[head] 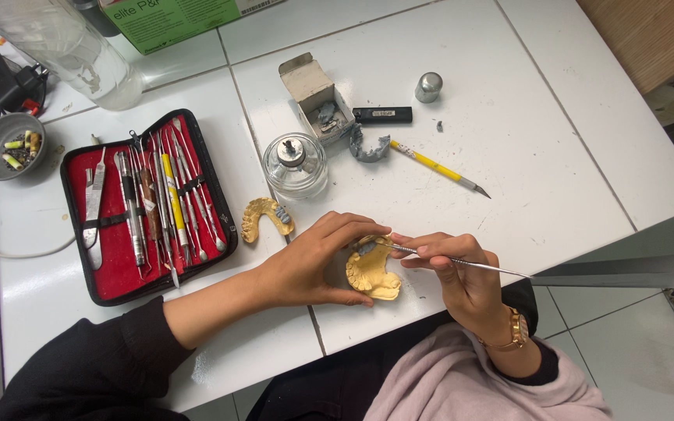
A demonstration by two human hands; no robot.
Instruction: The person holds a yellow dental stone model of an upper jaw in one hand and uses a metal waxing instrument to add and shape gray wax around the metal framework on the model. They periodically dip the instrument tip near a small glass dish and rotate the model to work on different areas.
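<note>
The yellow cast (374, 274) lies near the front edge of the bench (555, 156), clamped between thumb and fingers of the left hand (310, 265). The right hand (454, 269) is closed on a metal tool (462, 263), its tip at the cast's top. A second cast (265, 217) and a red instrument case (146, 204) lie toward the bench's left edge.

On the white counter (555, 156) lies an open red instrument case (147, 204) beside a glass spirit lamp (295, 164). Near them are a second yellow dental cast (266, 217), a small open box (317, 98), a yellow-handled tool (440, 169) and a metal cap (428, 86).
</note>
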